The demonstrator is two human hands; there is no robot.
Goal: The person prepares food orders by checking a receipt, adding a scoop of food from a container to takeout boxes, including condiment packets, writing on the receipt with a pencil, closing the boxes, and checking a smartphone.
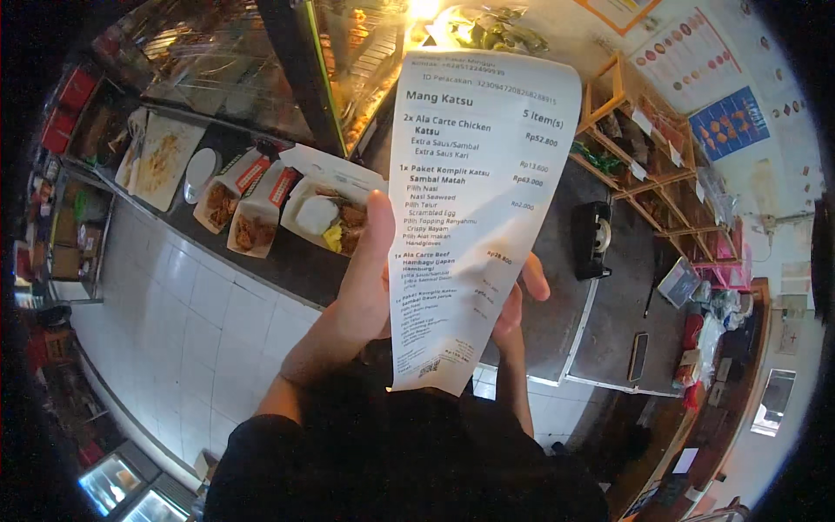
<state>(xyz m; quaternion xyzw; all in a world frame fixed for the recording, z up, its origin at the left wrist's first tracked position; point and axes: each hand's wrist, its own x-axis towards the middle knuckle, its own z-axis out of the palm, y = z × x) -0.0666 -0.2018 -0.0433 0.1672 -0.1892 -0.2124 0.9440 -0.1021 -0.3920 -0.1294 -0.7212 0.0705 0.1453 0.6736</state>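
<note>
A long white printed paper receipt [470, 196] hangs upright before me, bearing writing, its top edge curling away. My left hand [362, 280] holds it at its left side, thumb up along the edge. Behind its lower right part is my right hand [522, 297], with fingertips showing past the edge and the rest partly hidden by the paper. On the dark counter to the left stand two open paper boxes of fried food [218, 205] [254, 231]. Beside them lies an open carton [313, 215] with white rice, yellow egg and browned pieces, partly covered by my left thumb.
A round white lid [201, 171] and a stained cutting board [160, 156] lie farther left. A lit glass display case [365, 72] rises behind. Right of me are a black tape dispenser [592, 241], a phone [638, 356] and a wooden rack [642, 156] with packets.
</note>
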